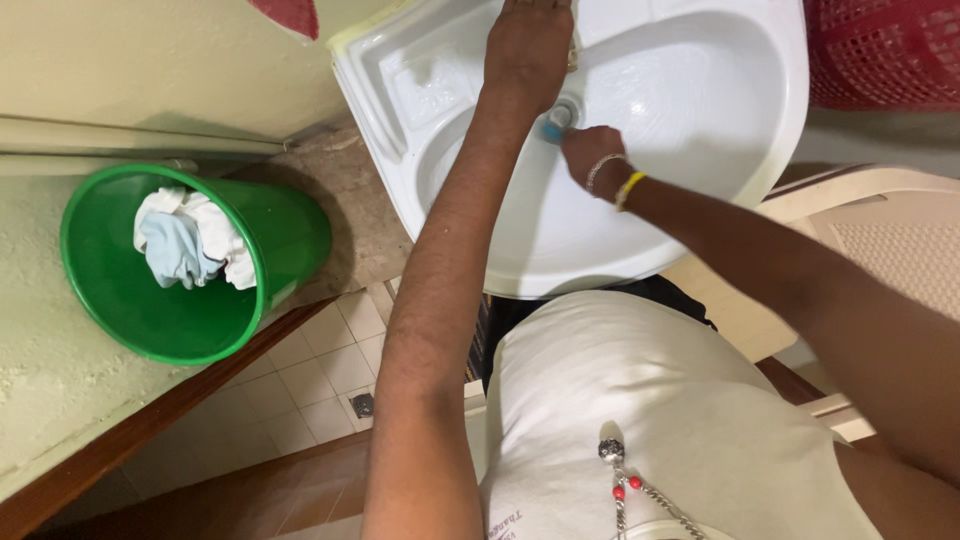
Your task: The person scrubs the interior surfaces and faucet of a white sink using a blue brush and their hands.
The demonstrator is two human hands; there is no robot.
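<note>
A white wash basin (700, 120) fills the top middle of the head view. My left hand (527, 45) reaches over its far rim, palm down, where the tap would be; what it grips is hidden under the hand. My right hand (590, 155), with a bead bracelet and a yellow band at the wrist, presses a small blue sponge or scrubber (552, 130) against the basin bottom right beside the metal drain (565, 112).
A green plastic bucket (290, 230) holding white and pale blue cloths (190, 240) stands on the left by a wall. A red mesh basket (880, 50) is at the top right, a cream plastic chair (880, 230) to the right. Tiled floor lies below.
</note>
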